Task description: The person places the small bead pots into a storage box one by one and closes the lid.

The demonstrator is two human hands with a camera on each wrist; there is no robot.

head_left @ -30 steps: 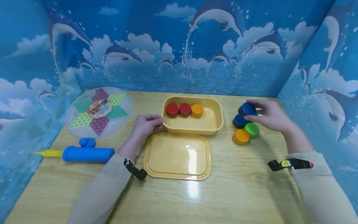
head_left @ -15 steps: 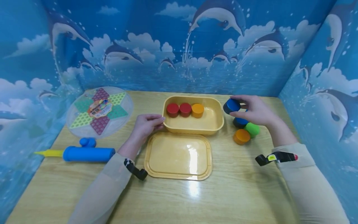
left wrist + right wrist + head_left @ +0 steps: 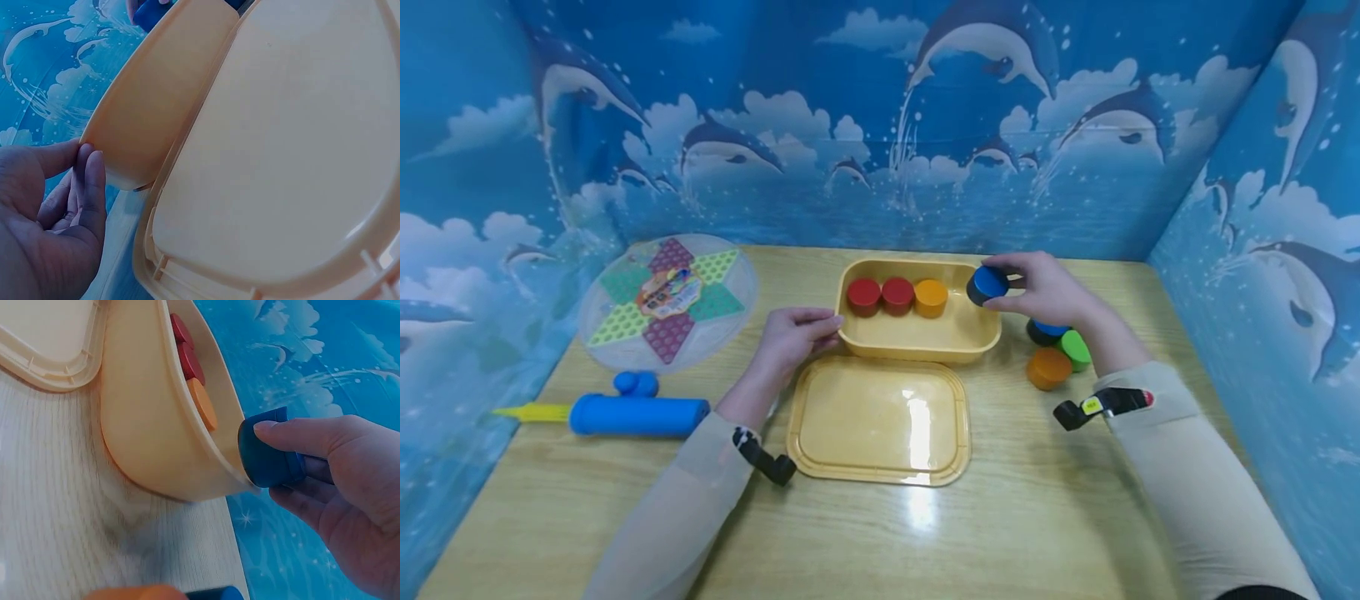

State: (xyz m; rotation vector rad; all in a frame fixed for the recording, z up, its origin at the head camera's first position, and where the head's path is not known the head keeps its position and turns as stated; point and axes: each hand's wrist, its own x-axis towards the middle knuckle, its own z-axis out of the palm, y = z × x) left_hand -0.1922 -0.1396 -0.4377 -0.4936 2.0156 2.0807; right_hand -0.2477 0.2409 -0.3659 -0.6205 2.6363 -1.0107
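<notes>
My right hand (image 3: pixel 1037 287) holds a blue cylindrical block (image 3: pixel 988 285) between thumb and fingers, over the right end of a yellow plastic box (image 3: pixel 917 337). In the right wrist view that blue block (image 3: pixel 265 450) is at the box's rim. Two red round blocks (image 3: pixel 880 297) and an orange one (image 3: pixel 931 298) stand in a row inside the box. With thumb and fingers my left hand (image 3: pixel 793 337) pinches the box's left rim; the left wrist view shows the left hand (image 3: pixel 62 219) at the box corner (image 3: pixel 134 125).
The box's lid (image 3: pixel 880 421) lies in front of it. Right of the box stand another blue block (image 3: pixel 1047 331), a green one (image 3: pixel 1075 350) and an orange one (image 3: pixel 1048 368). Farther left are a star-patterned round board (image 3: pixel 668 300) and a blue pump (image 3: pixel 636 414) with a yellow nozzle.
My right hand has lifted the blue block from on or above the other blocks and carried it left to the box's right end. The left hand stays at the rim.
</notes>
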